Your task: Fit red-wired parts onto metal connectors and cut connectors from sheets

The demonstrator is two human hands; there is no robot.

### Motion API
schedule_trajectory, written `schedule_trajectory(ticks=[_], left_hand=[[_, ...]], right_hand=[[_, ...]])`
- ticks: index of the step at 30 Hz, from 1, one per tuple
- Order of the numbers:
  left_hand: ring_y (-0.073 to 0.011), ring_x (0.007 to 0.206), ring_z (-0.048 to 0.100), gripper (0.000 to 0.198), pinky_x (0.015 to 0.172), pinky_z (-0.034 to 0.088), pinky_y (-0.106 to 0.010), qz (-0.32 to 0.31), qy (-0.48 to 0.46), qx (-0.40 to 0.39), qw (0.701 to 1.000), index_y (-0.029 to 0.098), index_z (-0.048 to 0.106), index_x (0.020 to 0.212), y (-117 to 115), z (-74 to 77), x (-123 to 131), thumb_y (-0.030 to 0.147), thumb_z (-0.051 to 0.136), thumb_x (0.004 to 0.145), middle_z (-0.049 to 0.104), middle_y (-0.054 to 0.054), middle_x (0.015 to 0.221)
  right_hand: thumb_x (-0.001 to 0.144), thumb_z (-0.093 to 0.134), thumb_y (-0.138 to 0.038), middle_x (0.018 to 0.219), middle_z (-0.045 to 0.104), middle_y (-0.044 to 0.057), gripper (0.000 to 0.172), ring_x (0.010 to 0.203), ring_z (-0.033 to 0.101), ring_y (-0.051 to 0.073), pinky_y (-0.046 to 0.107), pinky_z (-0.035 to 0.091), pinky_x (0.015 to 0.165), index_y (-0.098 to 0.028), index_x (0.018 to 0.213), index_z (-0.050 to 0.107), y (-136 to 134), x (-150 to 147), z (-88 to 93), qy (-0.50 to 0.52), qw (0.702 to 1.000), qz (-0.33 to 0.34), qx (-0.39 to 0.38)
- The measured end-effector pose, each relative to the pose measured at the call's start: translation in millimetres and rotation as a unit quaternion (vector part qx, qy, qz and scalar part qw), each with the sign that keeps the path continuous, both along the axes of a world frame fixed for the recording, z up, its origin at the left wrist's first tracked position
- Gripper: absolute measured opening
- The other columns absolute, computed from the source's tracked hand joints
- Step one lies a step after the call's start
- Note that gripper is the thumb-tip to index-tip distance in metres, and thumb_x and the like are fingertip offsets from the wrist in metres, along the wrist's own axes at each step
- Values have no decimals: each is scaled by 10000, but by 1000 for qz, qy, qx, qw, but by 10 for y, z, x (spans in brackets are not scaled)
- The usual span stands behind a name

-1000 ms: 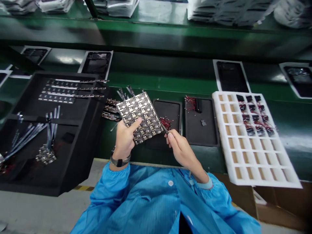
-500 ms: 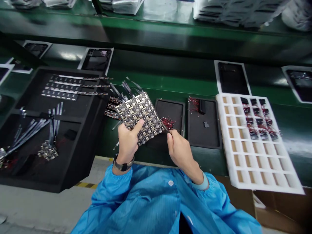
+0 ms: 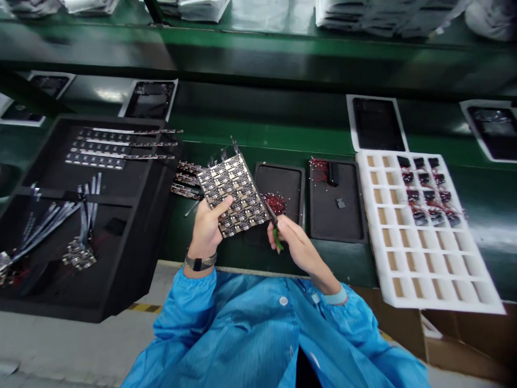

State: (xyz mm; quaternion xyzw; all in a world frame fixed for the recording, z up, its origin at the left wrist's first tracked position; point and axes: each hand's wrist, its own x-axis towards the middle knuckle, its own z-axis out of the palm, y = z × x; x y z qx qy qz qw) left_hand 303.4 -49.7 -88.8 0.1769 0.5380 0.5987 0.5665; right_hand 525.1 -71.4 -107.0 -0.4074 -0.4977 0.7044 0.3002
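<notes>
A panel of small circuit boards is tilted above the bench, its lower left edge pinched in my left hand, thumb on top. My right hand is closed on a green-handled tool, whose dark, slim end lies beside the panel's lower right edge. Thin strips stick out behind the panel's top edge. Just right of the panel, a bundle of red wires lies in a black tray. More narrow board strips rest on the bench left of the panel.
At the left stands a large black bin with ribbon strips and small boards. To the right are a second black tray and a white compartment tray with wired black parts. Framed dark panels lie behind; a shelf crosses the top.
The circuit panel has turned slightly in my left hand. My right hand has opened out a little, and the tool's green handle now shows. The view has shifted slightly.
</notes>
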Motion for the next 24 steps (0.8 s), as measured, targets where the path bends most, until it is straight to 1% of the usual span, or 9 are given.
schedule_trajectory(ticks=[3, 5, 7, 10, 16, 18, 19, 22, 24], left_hand=[[-311, 1009, 791, 529, 952, 635, -450, 1, 34, 9, 999, 163, 760, 1086, -52, 45, -9, 373, 972, 649, 821, -107, 1060], [-312, 1018, 789, 514, 960, 631, -451, -3, 49, 21, 999, 156, 766, 1082, -85, 70, 5, 369, 970, 661, 820, -113, 1075], [-315, 1032, 787, 493, 970, 627, -453, -4, 59, 30, 998, 151, 772, 1072, -110, 75, 36, 360, 970, 672, 818, -118, 1089], [-313, 1064, 782, 455, 982, 627, -448, -9, 60, 38, 997, 156, 778, 1067, -136, 51, 94, 349, 959, 697, 817, -114, 1105], [-308, 1055, 784, 434, 982, 627, -442, -15, 56, 38, 998, 157, 780, 1074, -192, 19, 150, 354, 943, 724, 812, -120, 1136], [-307, 1061, 783, 448, 981, 626, -437, -14, 53, 35, 998, 162, 774, 1091, -197, 14, 145, 358, 942, 724, 809, -120, 1149], [-308, 1064, 782, 465, 981, 626, -436, -16, 47, 31, 998, 167, 769, 1103, -192, 7, 140, 361, 944, 719, 808, -119, 1153], [-312, 1052, 784, 548, 971, 629, -443, -36, 1, 13, 999, 186, 748, 1144, -151, -43, 124, 386, 960, 681, 811, -114, 1136], [-314, 1036, 787, 610, 966, 631, -451, -55, -41, 0, 998, 198, 733, 1172, -120, -90, 113, 405, 971, 650, 812, -112, 1122]], right_hand=[[1128, 366, -512, 918, 628, 37, 377, 802, 599, 168, 308, 479, 722, -214, 1056, 586, 66, 61, 54, -145, 983, -33, 112], [1139, 337, -490, 934, 636, 36, 366, 825, 598, 174, 315, 465, 755, -225, 1049, 572, 104, 71, 120, -186, 971, -23, 148], [1144, 322, -472, 920, 629, 29, 350, 821, 588, 178, 318, 442, 755, -234, 1020, 548, 127, 45, 192, -209, 963, -15, 169], [1144, 310, -449, 822, 579, 9, 342, 752, 557, 182, 324, 402, 722, -245, 948, 501, 138, -30, 272, -234, 954, -9, 187], [1135, 315, -428, 721, 503, -5, 344, 669, 509, 186, 335, 355, 668, -259, 861, 435, 127, -81, 310, -269, 942, -30, 199], [1130, 335, -443, 718, 501, -6, 349, 656, 503, 179, 326, 369, 646, -258, 853, 439, 126, -67, 298, -248, 951, -29, 184], [1127, 345, -465, 719, 506, -6, 358, 649, 506, 174, 318, 383, 629, -257, 853, 444, 125, -65, 284, -219, 962, -26, 162], [1095, 395, -575, 716, 530, -13, 402, 607, 521, 158, 289, 412, 540, -251, 866, 458, 115, -99, 208, -57, 998, -8, 39], [1058, 433, -639, 707, 548, -15, 432, 567, 522, 154, 279, 408, 483, -247, 881, 473, 104, -149, 142, 49, 998, -1, -39]])
